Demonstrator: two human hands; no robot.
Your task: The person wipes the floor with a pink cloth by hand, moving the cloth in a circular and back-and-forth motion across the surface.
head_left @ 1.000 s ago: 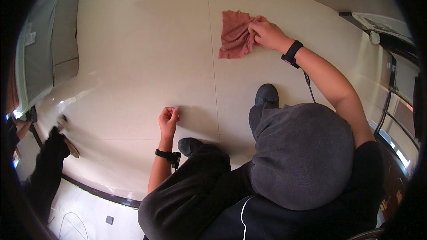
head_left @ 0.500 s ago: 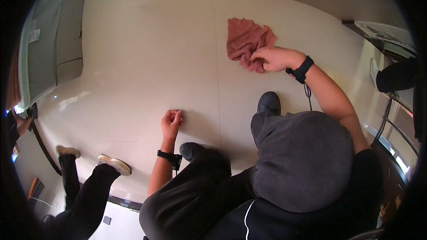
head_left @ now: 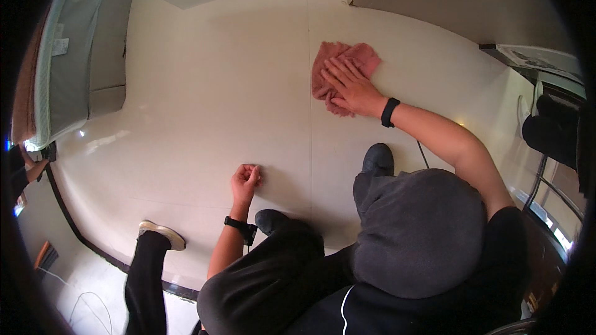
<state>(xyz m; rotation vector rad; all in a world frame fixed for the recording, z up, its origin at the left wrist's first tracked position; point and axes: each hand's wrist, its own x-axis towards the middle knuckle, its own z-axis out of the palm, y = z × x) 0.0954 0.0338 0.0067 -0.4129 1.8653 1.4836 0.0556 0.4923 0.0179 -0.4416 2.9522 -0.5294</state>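
Observation:
A crumpled reddish-pink cloth (head_left: 364, 56) lies on the pale tiled floor (head_left: 236, 87), ahead and right of centre. My right hand (head_left: 352, 87) rests flat on top of it, fingers stretched out and pointing up-left, covering part of the fabric. My left hand (head_left: 246, 177) hovers above the floor near my left shoe, its fingers curled in loosely; nothing shows in them. Black bands circle both my wrists. My knees are bent, and my dark trousers and shoes (head_left: 377, 160) take up the lower part of the view.
At the left stands a grey padded bed base (head_left: 108, 49) with a mattress. A brown panel (head_left: 459, 6) rises at the far right. Another person's leg and shoe (head_left: 162, 234) are at lower left; further people show at both edges. A metal chair frame (head_left: 562, 195) stands at right.
My right hand has gone from gripping the cloth's near edge to lying flat on it with fingers spread. The cloth looks more bunched. One of the other person's feet has left the lower left.

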